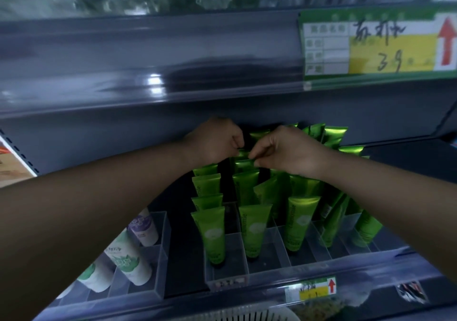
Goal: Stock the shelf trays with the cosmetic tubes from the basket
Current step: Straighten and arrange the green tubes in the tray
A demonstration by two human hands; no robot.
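Observation:
Several green cosmetic tubes [253,229] stand cap-down in rows inside a clear divided shelf tray [230,281]. Both my hands reach deep into the shelf over the back rows. My left hand [217,142] and my right hand [284,150] each pinch the flat top edge of one green tube [243,153] in the second row from the left. The lower part of that tube is hidden behind the tubes in front. A white basket [247,314] shows only as a rim at the bottom edge.
A second clear tray [162,259] at the left holds white tubes [128,261] with green and purple prints. A dark upper shelf edge [148,73] hangs low over my hands, with a price label [376,46] at its right. A small price tag [311,288] sits on the lower shelf rail.

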